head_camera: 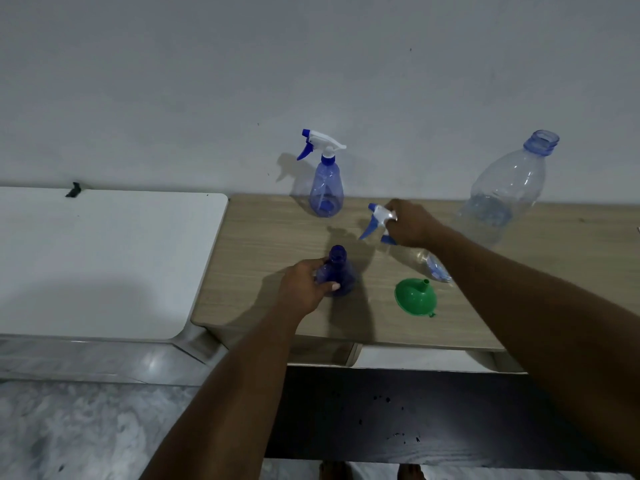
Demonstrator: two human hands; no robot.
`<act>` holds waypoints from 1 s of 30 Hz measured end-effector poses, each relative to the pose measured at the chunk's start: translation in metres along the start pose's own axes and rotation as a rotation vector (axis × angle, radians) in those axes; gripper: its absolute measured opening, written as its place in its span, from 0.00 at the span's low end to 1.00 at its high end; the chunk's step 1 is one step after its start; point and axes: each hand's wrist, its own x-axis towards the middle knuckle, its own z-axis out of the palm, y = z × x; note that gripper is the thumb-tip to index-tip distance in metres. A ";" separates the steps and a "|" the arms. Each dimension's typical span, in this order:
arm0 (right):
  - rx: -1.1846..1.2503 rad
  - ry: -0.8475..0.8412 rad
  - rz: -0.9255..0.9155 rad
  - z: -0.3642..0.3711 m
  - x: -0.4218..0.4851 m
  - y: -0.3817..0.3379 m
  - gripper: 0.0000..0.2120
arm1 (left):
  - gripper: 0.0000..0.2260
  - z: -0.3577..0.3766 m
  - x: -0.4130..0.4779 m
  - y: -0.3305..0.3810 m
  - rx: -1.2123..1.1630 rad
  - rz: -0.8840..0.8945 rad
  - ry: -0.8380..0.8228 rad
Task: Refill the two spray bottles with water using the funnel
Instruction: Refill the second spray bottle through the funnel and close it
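My left hand grips a blue spray bottle that stands upright on the wooden table with its neck uncapped. My right hand holds the white and blue spray head a little above and to the right of that bottle; its dip tube runs down under my forearm. A second blue spray bottle, with its spray head on, stands by the wall. A green funnel lies on its side near the table's front. A large clear water bottle, uncapped, stands at the back right.
A white table adjoins the wooden one on the left. A dark bench or shelf sits below the table's front edge. A plain wall rises behind. The floor is marbled tile.
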 end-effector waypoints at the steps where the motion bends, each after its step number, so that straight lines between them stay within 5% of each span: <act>1: 0.013 -0.041 0.036 0.013 -0.002 0.004 0.14 | 0.27 0.000 -0.001 0.000 0.004 0.008 -0.003; 6: -0.068 -0.176 0.096 0.047 -0.005 0.018 0.11 | 0.24 0.001 -0.004 0.000 -0.010 0.018 0.015; 13: -0.108 -0.174 0.168 0.056 0.002 0.037 0.20 | 0.24 -0.001 -0.005 0.003 -0.013 0.036 0.010; 23: -0.547 -0.340 0.118 0.058 -0.034 0.053 0.38 | 0.24 -0.003 -0.005 0.006 0.032 0.033 -0.008; 30: -0.605 -0.313 0.085 0.055 -0.034 0.057 0.33 | 0.24 -0.003 -0.006 0.007 0.032 0.026 -0.020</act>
